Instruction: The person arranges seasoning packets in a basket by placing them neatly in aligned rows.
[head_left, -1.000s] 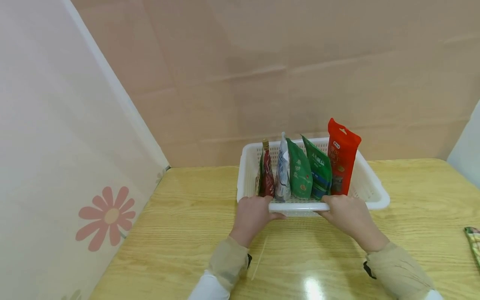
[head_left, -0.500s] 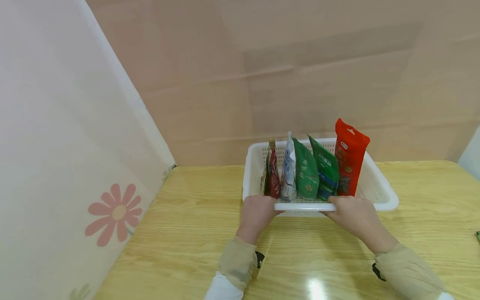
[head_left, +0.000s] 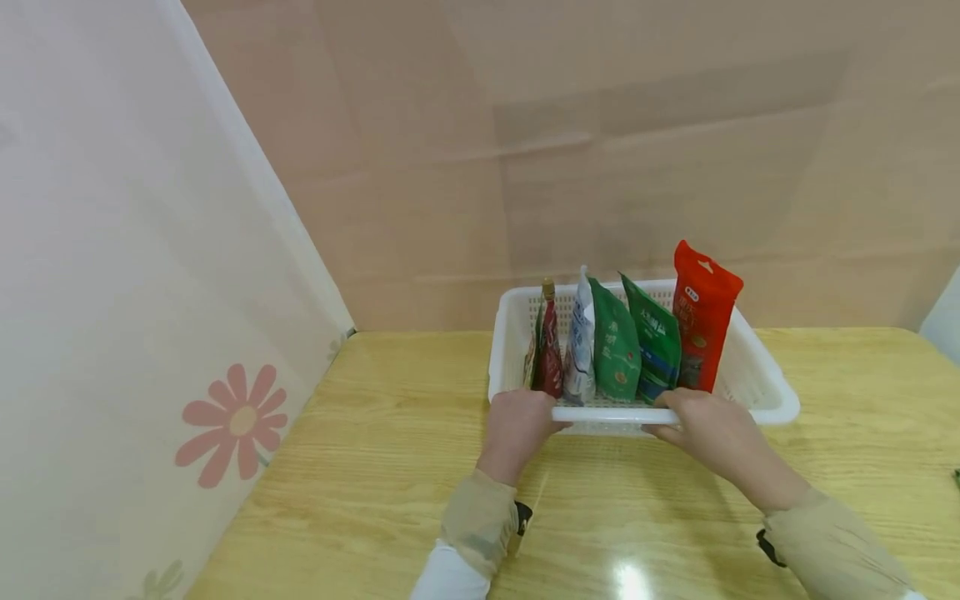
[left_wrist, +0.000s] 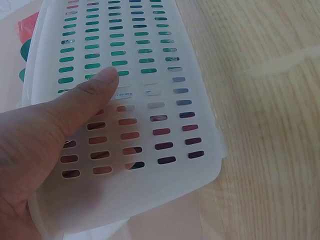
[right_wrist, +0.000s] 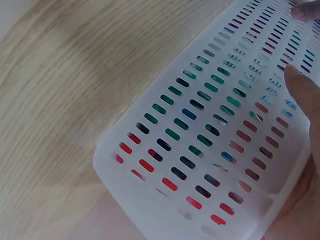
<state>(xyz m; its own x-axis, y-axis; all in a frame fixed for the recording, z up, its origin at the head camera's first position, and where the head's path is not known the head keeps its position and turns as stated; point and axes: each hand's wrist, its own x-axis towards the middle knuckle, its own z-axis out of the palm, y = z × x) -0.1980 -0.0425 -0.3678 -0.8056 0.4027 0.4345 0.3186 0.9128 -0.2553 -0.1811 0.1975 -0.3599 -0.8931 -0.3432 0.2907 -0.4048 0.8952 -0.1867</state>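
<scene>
A white plastic basket (head_left: 603, 414) with slotted walls sits on the wooden table against the back wall. My left hand (head_left: 517, 429) grips its front rim near the left corner; in the left wrist view the thumb (left_wrist: 92, 95) lies on the slotted outer wall. Farther right, my right hand (head_left: 708, 425) holds the same rim, fingers over the edge and thumb outside. Standing inside are a dark red bottle-shaped pack (head_left: 551, 354), a white-and-blue bag (head_left: 581, 350), a green bag (head_left: 617, 350), a second green bag (head_left: 654, 337) and a tall red bag (head_left: 705, 312).
The wooden table (head_left: 375, 467) spreads in front and to both sides. A brown covering (head_left: 420, 167) hangs behind the basket, and a pale wall (head_left: 135, 250) with a flower print is at the left. A sliver of a green item shows at the right edge.
The whole head view has shifted, so wall, basket and hands appear farther right. Both hands keep their places on the rim; the right wrist has swung slightly outward.
</scene>
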